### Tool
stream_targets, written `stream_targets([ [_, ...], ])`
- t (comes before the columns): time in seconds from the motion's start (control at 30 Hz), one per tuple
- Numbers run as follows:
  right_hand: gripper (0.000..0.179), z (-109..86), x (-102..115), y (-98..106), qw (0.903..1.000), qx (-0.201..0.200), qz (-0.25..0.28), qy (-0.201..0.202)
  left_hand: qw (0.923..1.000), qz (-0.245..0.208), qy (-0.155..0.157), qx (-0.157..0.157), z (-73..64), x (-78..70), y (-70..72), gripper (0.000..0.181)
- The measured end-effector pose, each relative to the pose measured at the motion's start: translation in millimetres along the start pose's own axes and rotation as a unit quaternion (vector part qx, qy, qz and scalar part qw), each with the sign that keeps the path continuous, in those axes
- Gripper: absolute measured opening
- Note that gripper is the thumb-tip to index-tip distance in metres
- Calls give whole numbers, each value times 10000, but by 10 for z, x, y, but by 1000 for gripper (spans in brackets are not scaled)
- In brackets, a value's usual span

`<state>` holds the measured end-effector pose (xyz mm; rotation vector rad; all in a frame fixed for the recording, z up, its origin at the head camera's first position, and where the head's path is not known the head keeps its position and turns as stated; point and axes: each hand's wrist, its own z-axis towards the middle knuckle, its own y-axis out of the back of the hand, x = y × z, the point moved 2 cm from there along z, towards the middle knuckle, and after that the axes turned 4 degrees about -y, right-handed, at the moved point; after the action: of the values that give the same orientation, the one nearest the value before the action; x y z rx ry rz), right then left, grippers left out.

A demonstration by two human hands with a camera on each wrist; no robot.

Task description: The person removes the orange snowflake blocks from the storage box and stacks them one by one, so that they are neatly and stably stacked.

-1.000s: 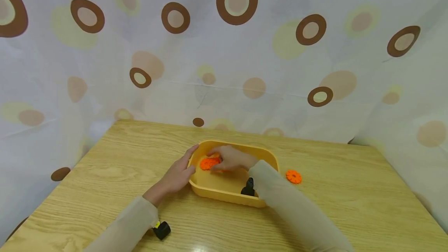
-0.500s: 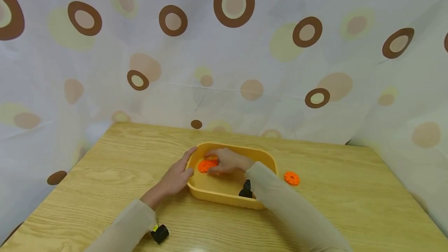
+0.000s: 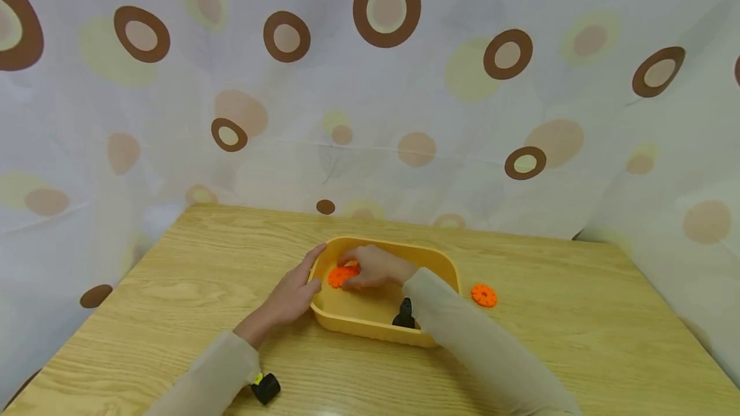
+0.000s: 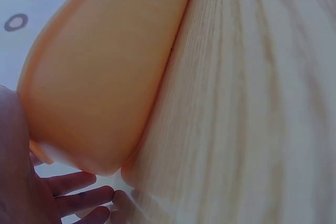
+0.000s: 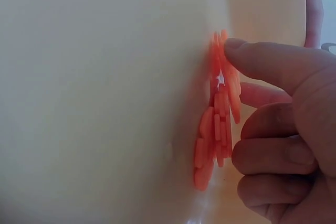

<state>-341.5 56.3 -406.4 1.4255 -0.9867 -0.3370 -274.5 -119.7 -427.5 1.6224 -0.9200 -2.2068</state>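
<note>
A yellow tub (image 3: pixel 370 330) stands on the wooden table. My left hand (image 3: pixel 287 295) grips its left end, thumb at the rim; in the left wrist view the fingers (image 4: pixel 79 192) show beyond the outer wall. My right hand (image 3: pixel 376 267) reaches inside the tub over several orange notched discs (image 3: pixel 337 278). In the right wrist view these discs (image 5: pixel 206 153) lie bunched on the tub floor, and the thumb (image 5: pixel 262 59) presses the edge of one tilted orange disc (image 5: pixel 232 95). The index finger is partly hidden behind it; the other fingers are curled.
Another orange notched disc (image 3: pixel 484 295) lies on the table (image 3: pixel 566 313) to the right of the tub. Black wrist devices show at the left sleeve (image 3: pixel 205 371) and right sleeve (image 3: pixel 480 339). A patterned curtain (image 3: pixel 347 101) rises behind the table.
The head view has shifted slightly. Both hands stay nearly in place at the tub, with the right hand still over the orange discs.
</note>
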Motion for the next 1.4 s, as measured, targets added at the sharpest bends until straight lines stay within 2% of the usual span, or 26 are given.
stream_targets([
  [0.23, 40, -6, 15, -5, 9999, -24, -136, -55, 10000, -17, 26, -16, -10, -6, -6, 65],
  [0.63, 39, -37, 50, 24, 9999, -70, 1, -129, 9999, -113, 58, -31, -7, -27, -2, 66],
  [1.4, 40, 0, 13, 14, 9997, -110, -92, 183, 9998, -178, 73, 11, -17, -34, 1, 66],
])
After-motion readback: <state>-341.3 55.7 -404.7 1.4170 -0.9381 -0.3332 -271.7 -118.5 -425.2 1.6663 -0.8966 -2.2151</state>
